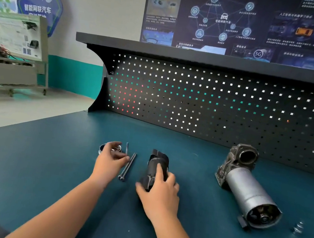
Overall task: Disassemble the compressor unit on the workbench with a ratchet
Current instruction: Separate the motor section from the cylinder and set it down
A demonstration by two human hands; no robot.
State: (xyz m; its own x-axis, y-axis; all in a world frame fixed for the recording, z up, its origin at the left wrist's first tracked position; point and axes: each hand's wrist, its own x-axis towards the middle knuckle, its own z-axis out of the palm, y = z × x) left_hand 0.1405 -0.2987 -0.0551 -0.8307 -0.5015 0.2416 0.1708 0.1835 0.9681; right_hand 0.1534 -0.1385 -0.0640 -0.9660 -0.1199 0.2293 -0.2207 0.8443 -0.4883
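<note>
The compressor unit [244, 183], a grey cylinder with a cast head, lies on its side at the right of the blue workbench [43, 173]. A black cylindrical housing part [154, 165] lies in the middle; my right hand [159, 191] grips its near end, thumb along its top. My left hand [111, 159] hovers with loosely curled fingers over a small silver ring-shaped part [103, 148], fingertips close to two long bolts [127, 166] lying side by side. A third bolt [127, 148] lies just behind. No ratchet is in view.
A small silver threaded fitting [298, 229] sits at the right front, near the compressor's open end. A black pegboard back panel [215, 102] with a shelf above bounds the bench's far side. A trolley with equipment [14, 54] stands on the floor at the left.
</note>
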